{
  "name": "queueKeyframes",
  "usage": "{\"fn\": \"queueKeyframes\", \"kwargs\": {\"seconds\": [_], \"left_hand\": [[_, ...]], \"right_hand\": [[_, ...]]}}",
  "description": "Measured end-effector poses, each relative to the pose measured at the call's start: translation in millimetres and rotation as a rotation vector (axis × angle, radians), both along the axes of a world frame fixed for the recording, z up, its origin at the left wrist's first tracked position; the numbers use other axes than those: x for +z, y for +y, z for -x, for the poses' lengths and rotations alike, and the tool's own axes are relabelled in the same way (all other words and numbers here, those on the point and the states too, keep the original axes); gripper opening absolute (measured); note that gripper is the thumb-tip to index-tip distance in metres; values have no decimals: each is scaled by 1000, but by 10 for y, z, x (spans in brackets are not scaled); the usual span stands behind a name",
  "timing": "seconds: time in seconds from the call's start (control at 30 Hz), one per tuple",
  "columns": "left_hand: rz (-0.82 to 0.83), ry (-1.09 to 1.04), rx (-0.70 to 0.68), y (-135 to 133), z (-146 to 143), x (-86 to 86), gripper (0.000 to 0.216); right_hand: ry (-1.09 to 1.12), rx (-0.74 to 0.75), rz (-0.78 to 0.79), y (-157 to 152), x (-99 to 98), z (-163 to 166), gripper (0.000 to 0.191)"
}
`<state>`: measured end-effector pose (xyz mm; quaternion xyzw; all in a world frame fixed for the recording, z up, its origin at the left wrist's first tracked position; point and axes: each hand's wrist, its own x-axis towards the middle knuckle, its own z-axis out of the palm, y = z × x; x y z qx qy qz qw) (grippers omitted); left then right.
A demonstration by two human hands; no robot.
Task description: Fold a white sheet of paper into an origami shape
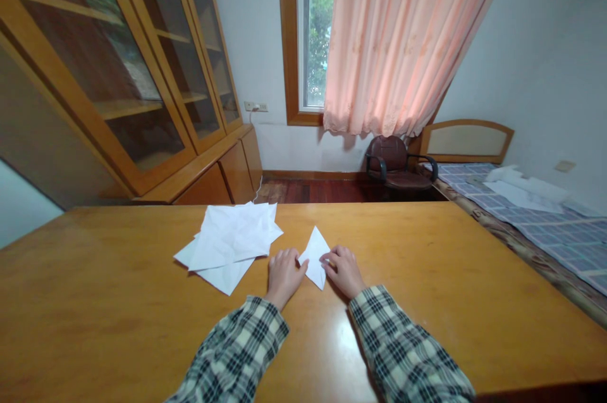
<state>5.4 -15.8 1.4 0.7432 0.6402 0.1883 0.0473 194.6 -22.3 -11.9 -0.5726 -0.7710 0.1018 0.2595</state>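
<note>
A small folded sheet of white paper [315, 257], shaped like a diamond with a pointed top, lies on the wooden table between my hands. My left hand [286, 271] is at its left edge, thumb on the paper and fingers curled. From the right side, my right hand [345, 270] pinches the paper near its middle with thumb and forefinger. The undersides of the fingers are hidden. To the left of my left hand rests a loose pile of white paper sheets [232, 235], creased and overlapping at odd angles.
The wooden table [118, 321] spreads wide around my arms. Beyond it stand a glass-fronted cabinet [190, 99] on the left and a brown armchair [391, 162] under a pink curtain [393, 36]. A bed [535, 213] with a checked cover is on the right.
</note>
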Motion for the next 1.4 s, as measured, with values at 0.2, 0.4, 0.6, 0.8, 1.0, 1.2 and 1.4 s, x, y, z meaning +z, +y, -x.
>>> {"fn": "queueKeyframes", "kwargs": {"seconds": [0.2,0.4,0.6,0.8,1.0,1.2,1.4], "left_hand": [[38,22,10,-27,-60,58,26],[23,10,22,-24,-88,36,26],[-6,-30,-2,-45,-177,43,21],[-49,-108,-64,-86,-188,67,34],[-86,-153,-159,-74,-163,11,27],[-129,-182,-167,-58,-175,-45,9],[-168,-161,-233,-73,-181,-53,12]], "right_hand": [[-26,46,-11,-10,10,11,16],[19,50,13,-27,47,18,16],[43,45,45,-39,91,30,15],[21,39,37,-33,69,32,16],[16,43,44,-20,40,22,16],[41,53,50,-29,63,24,16],[68,34,32,-12,22,15,17]]}}
